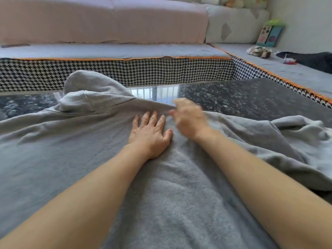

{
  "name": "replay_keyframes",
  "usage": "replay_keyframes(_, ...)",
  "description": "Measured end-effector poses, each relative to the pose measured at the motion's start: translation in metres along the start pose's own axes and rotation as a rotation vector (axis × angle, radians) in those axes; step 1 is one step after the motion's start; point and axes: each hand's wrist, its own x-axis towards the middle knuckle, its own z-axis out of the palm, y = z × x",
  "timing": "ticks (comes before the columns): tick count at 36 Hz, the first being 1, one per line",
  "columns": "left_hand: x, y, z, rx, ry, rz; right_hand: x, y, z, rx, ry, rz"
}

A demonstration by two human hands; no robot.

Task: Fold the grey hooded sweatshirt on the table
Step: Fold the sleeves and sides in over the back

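You are at a dark speckled stone table (251, 97) with a glossy top, set against a low seating platform (125, 71) edged in black-and-white houndstooth with orange trim. Spread across the near part of that table lies the grey hooded sweatshirt (170, 194), covering most of the surface in front of you. Its hood (89, 90) stands bunched up at the far left, towards the platform, and one sleeve (296, 141) lies crumpled in folds on the right.

Your left hand (150, 133) is pressed flat on the sweatshirt's fabric near the upper edge, fingers (152, 117) spread and extended, gripping nothing. Your right hand (188, 119) is just beside it, over the sweatshirt's far edge, but it is blurred; you cannot tell how far it is open or whether it has hold of the cloth.

Beyond the platform's grey cushion top runs a pale pink backrest cushion (102, 20) and a white one (237, 24). In the far right corner a colourful box (270, 35) leans at the wall, with a small crumpled bag (258, 51) and a dark garment (312, 61) lying near it.
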Motion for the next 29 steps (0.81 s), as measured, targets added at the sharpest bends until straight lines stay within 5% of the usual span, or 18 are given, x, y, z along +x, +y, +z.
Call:
replay_keyframes(3,0.0,-0.001,0.0,0.006,-0.004,-0.001,-0.011,-0.014,0.013,0.023,-0.367,-0.068)
replay_keyframes(11,0.0,-0.002,0.0,-0.007,-0.01,0.001,-0.034,0.077,-0.027,-0.279,-0.468,0.29)
replay_keyframes(15,-0.015,0.006,-0.006,0.022,0.21,-0.026,-0.057,0.074,-0.052,-0.381,-0.395,0.314)
replay_keyframes(18,-0.033,0.021,-0.012,0.129,0.284,0.119,-0.088,0.053,-0.071,-0.21,-0.259,0.278)
replay_keyframes(23,-0.089,0.068,-0.01,-0.046,0.222,0.185,-0.154,0.026,-0.081,-0.055,-0.099,0.28)
replay_keyframes(29,-0.151,0.102,0.011,-0.112,0.052,0.222,-0.19,0.033,-0.096,-0.128,-0.095,0.598)
